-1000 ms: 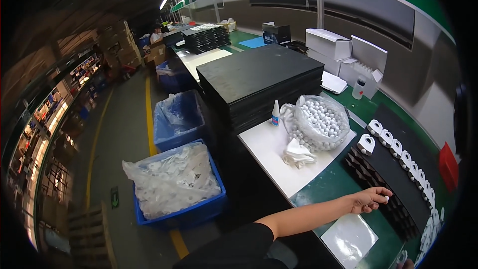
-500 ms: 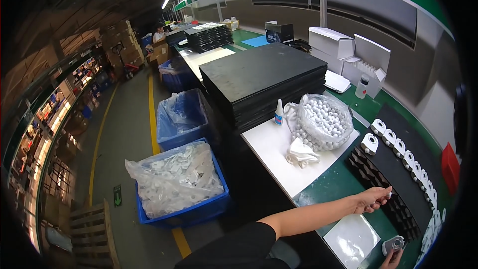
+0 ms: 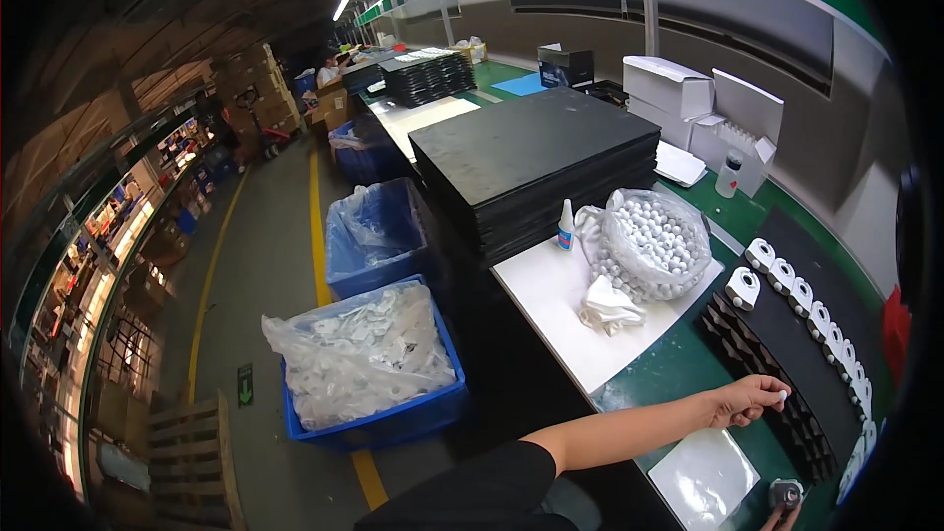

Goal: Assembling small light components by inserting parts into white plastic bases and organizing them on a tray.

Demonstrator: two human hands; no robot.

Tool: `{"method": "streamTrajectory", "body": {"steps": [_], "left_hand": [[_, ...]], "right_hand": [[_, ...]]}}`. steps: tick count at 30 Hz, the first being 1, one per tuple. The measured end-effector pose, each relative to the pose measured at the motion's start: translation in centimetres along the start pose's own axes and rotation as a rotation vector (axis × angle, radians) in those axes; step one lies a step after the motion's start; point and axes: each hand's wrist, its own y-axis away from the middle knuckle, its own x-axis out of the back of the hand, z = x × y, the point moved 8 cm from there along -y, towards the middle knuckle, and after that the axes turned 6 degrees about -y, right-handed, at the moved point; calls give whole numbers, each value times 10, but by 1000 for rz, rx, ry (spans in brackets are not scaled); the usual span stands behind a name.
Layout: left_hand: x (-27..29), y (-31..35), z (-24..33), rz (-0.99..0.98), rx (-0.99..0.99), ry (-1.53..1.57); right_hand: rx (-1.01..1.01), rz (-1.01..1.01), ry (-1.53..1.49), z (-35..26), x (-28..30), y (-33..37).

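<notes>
My left hand (image 3: 747, 400) reaches in from the lower edge, its thumb and fingertips pinching a small white ball (image 3: 784, 395) beside a black tray stack. At the bottom right my right hand (image 3: 786, 519), only partly in view, has its fingers round a white-and-grey plastic housing (image 3: 786, 494). Similar white housings (image 3: 819, 321) with round openings stand in a curved row on the black top tray (image 3: 787, 345); a single one (image 3: 743, 287) sits at its far corner. A clear bag (image 3: 654, 244) of white balls rests on white board, beyond my left hand.
White cloth (image 3: 612, 306) and a small glue bottle (image 3: 565, 226) lie near the bag. A tall stack of black sheets (image 3: 531, 152) stands behind. Blue bins (image 3: 379, 433) line the bench's left side. A clear-covered white sheet (image 3: 703, 477) lies below my left forearm.
The whole view has shifted slightly. My left hand still pinches the ball, which shows more clearly now. In my right hand the housing has turned, showing a darker face.
</notes>
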Motion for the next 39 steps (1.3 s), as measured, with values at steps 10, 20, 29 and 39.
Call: {"method": "streamTrajectory", "body": {"steps": [10, 20, 29, 39], "left_hand": [[6, -5, -8, -17, 2, -23], [-7, -6, -6, -40, 5, -26], [14, -1, 1, 46, 39, -92], [2, 2, 1, 67, 65, 33]], "right_hand": [[-119, -16, -128, 9, -1, 2], [-48, 59, -344, 89, 11, 11], [-174, -151, -557, -22, -62, 12], [-233, -267, -616, -23, -98, 22]]}}
